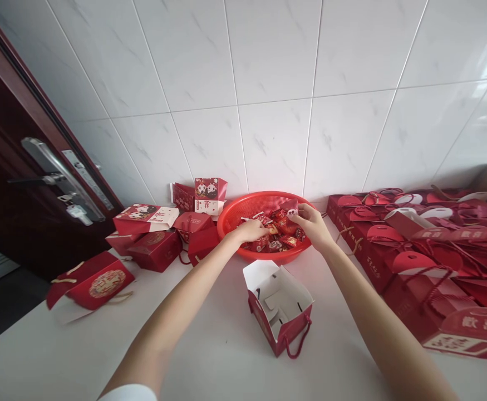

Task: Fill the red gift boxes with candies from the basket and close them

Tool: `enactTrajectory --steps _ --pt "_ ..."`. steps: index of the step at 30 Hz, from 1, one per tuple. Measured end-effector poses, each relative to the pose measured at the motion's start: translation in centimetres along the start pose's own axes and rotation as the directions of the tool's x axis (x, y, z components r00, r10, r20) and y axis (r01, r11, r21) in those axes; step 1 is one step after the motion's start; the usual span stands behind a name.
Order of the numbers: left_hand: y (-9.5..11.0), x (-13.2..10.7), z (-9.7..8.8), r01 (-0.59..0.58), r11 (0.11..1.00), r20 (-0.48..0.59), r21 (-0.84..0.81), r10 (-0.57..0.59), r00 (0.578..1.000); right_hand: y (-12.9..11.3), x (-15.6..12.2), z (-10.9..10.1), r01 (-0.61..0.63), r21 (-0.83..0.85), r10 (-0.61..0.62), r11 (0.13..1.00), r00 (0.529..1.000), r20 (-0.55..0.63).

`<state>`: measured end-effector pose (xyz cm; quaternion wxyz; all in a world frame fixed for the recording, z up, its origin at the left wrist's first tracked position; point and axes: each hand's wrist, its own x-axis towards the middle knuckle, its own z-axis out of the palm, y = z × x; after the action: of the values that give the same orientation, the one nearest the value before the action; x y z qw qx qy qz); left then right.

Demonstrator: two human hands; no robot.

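Observation:
A red plastic basket [243, 207] stands on the white counter against the tiled wall, holding several red-wrapped candies [280, 233]. Both my hands reach into it. My left hand [250, 229] has its fingers curled down onto the candies at the left of the pile. My right hand [310, 221] pinches a red candy packet [290, 210] at the top of the pile. An open red gift box [280, 309] with a white inside and cord handles stands just in front of the basket, between my forearms.
Folded and assembled red gift boxes [155, 239] lie at the left by the wall. Rows of closed red boxes with handles [427, 250] fill the right side. A dark door with a metal handle [55, 178] is at the far left.

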<state>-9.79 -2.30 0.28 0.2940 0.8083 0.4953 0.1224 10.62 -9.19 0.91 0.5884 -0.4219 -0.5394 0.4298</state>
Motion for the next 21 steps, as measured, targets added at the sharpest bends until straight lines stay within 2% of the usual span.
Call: enactTrajectory --steps 2,4,7,9,12,15,18,21 --pt "0.0 -0.3 -0.2 0.065 0.988 -0.010 0.141 -0.064 0.998 -0.1 -0.1 0.0 -0.003 0.004 0.003 1.000 1.000 -0.003" --pt "0.3 -0.7 -0.4 0.068 0.968 0.000 0.242 -0.070 0.998 -0.1 0.0 0.1 0.002 0.000 -0.002 1.000 1.000 -0.003" --pt "1.3 -1.2 -0.4 -0.030 0.953 0.114 0.301 -0.004 0.993 0.0 0.1 0.1 0.025 -0.014 -0.025 1.000 1.000 -0.002" --pt "1.9 -1.3 -0.1 -0.110 0.948 0.212 0.300 0.046 0.976 0.1 0.1 0.1 0.034 -0.028 -0.034 0.999 0.999 -0.002" --pt "2.4 -1.1 0.3 -0.209 0.909 0.287 0.360 0.105 0.952 0.1 0.1 0.2 0.036 -0.047 -0.036 0.998 0.999 -0.001" --pt "2.9 -0.9 0.5 -0.243 0.864 0.344 0.441 0.087 0.935 0.0 -0.1 0.3 0.035 -0.066 -0.035 0.997 0.999 -0.007" --pt "3.5 -0.9 0.6 -0.251 0.858 0.393 0.448 0.063 0.918 0.0 -0.2 0.4 0.044 -0.063 -0.045 0.997 0.999 -0.008" --pt "4.0 -1.0 0.6 -0.253 0.847 0.391 0.468 0.059 0.919 0.0 -0.1 0.4 0.059 -0.060 -0.059 0.997 0.998 -0.004"
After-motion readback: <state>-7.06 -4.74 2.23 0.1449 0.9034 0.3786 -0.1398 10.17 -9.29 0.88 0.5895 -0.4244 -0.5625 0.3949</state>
